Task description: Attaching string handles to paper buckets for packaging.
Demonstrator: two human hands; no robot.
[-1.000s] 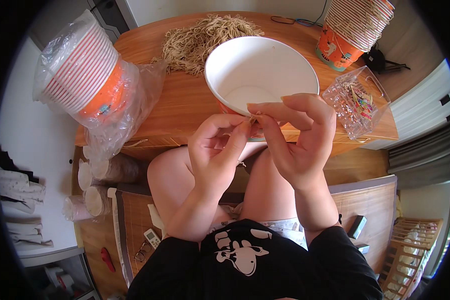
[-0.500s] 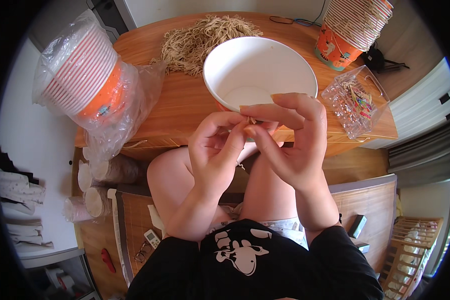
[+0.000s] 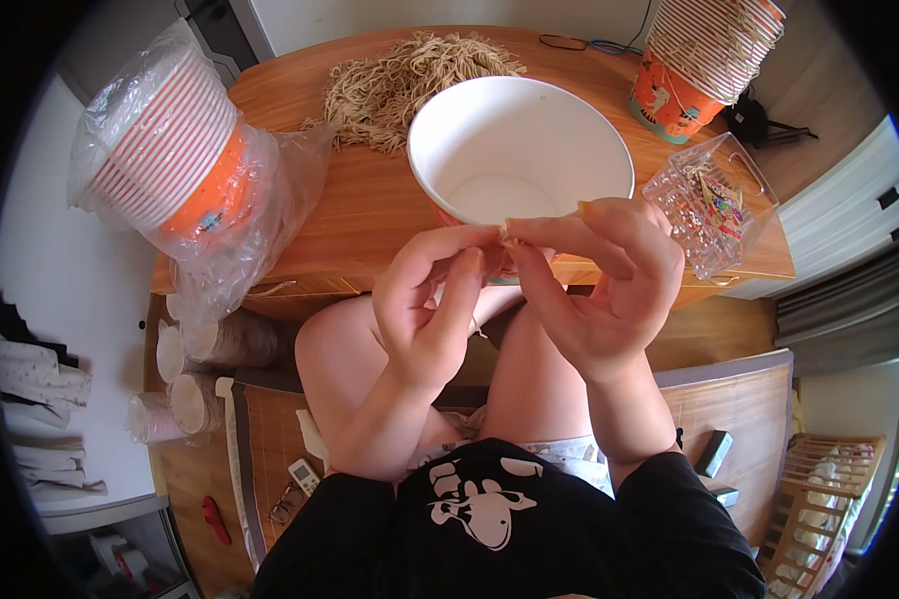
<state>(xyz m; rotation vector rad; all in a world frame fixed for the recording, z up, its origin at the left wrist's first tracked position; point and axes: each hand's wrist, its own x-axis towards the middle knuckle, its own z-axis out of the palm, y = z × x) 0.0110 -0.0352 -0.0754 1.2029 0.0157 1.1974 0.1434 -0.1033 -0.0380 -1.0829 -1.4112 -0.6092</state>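
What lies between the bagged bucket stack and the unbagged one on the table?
In the head view: a beige cord heap, the open bucket and, at the back, a thin cable.

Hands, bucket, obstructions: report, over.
Right hand pinching small beige cord-like piece; left hand at it, grip unclear. Round white-lined orange paper bucket open beyond. Right hand partly hides it.

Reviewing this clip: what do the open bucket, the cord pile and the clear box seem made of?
Open bucket: probably coated paperboard, smooth white inside with a rolled-looking rim.
Cord pile: likely plant fibre or paper, dull tan tangled strands.
Clear box: apparently rigid plastic, glossy and see-through with bright glints.
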